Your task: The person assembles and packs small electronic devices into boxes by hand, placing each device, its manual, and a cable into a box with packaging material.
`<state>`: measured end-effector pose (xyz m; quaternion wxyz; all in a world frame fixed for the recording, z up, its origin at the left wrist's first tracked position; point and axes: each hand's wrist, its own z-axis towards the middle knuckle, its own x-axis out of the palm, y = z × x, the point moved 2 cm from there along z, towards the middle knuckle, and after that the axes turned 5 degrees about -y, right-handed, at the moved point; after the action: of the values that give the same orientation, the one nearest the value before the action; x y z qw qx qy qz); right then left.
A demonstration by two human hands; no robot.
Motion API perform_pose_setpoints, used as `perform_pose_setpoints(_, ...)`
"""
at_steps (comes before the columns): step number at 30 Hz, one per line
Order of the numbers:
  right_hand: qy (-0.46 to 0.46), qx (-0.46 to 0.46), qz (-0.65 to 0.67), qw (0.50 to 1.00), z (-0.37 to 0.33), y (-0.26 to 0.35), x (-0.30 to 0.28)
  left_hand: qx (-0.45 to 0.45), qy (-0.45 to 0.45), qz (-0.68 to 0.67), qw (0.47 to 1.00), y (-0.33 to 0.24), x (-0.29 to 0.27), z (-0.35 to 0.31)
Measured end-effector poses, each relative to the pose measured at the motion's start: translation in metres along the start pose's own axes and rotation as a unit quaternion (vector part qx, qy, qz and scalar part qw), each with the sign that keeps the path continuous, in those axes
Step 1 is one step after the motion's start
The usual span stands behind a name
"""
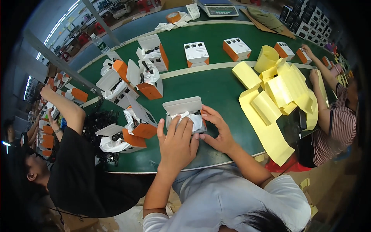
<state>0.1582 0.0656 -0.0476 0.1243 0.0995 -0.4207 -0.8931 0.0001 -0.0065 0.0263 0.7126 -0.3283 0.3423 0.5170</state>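
Observation:
In front of me on the green work surface stands a small cardboard box (181, 105) with its lid flap raised at the back. White wrapping (198, 123) fills it, and something dark shows at its right edge. My left hand (176, 144) lies over the box with fingers stretched out, pressing on the wrapping. What lies under those fingers is hidden. My right hand (219, 133) grips the box's right side, its thumb at the near corner and its fingers along the side.
Several open boxes (150, 91) with white wrapping stand left, near black cables (104, 127). Yellow card sheets (266, 108) pile up right. Closed white-and-orange boxes (196, 53) sit on the far strip; a scale (218, 9) is behind. Co-workers reach in at left (73, 112) and right (326, 100).

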Motion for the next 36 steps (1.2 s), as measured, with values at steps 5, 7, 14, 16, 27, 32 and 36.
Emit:
perform_pose_setpoints(5, 0.022, 0.004, -0.023, 0.999, 0.003, -0.004, -0.003, 0.044, 0.057, -0.026, 0.997, 0.018, -0.01, 0.023)
perform_pose_setpoints(7, 0.028, 0.008, -0.012, 1.0, 0.004, -0.004, -0.004, 0.071, 0.08, -0.054, 0.993, 0.027, -0.008, 0.03)
perform_pose_setpoints(14, 0.061, 0.018, -0.082, 0.995, 0.008, 0.006, -0.002, -0.013, 0.051, 0.038, 0.998, 0.019, -0.002, 0.031)
perform_pose_setpoints(16, 0.074, 0.014, -0.119, 0.99, 0.013, 0.012, -0.005, 0.032, 0.044, -0.028, 0.998, 0.02, -0.007, 0.026)
perform_pose_setpoints(27, 0.063, 0.042, -0.126, 0.989, 0.02, 0.007, 0.006, 0.056, -0.077, -0.135, 0.986, 0.037, 0.014, -0.032)
perform_pose_setpoints(32, -0.006, 0.109, -0.018, 0.994, 0.01, 0.004, 0.017, -0.189, -0.181, -0.42, 0.869, 0.055, 0.025, -0.032)
perform_pose_setpoints(36, -0.036, 0.169, 0.047, 0.984, 0.026, 0.021, 0.018, -0.039, -0.039, -0.286, 0.957, 0.062, 0.021, -0.017)
